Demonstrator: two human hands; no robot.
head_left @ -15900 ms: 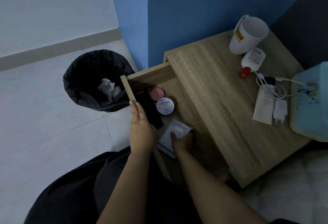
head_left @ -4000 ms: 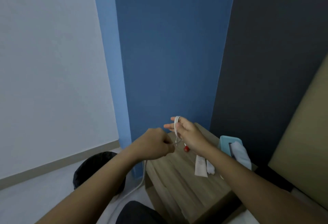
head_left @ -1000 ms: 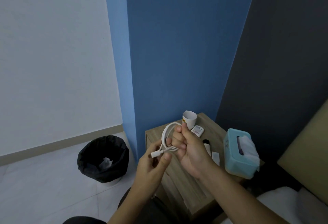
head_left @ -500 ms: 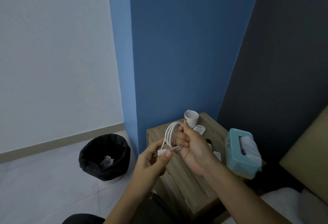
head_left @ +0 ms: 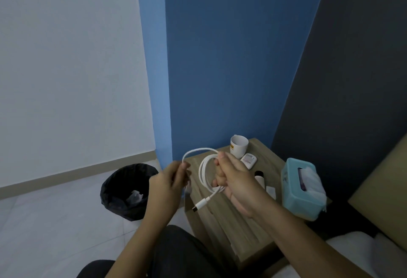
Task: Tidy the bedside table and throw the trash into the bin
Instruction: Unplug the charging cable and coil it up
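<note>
A white charging cable (head_left: 203, 174) is wound in loops around the fingers of my right hand (head_left: 233, 178), above the wooden bedside table (head_left: 222, 218). One plug end hangs down below that hand. My left hand (head_left: 169, 181) pinches the cable's other stretch, pulled out to the left in an arc. A black-lined bin (head_left: 127, 192) stands on the floor to the left of the table, with crumpled white trash inside.
On the table stand a white mug (head_left: 238, 149), a small white bottle (head_left: 248, 160), a dark-capped tube (head_left: 259, 177), a white charger (head_left: 271, 191) and a teal tissue box (head_left: 301, 187). Blue wall behind; bed at right; my dark-clothed knee below.
My left hand has moved left, away from the coil, drawing a loop of cable out. One plug end now dangles free under my right hand.
</note>
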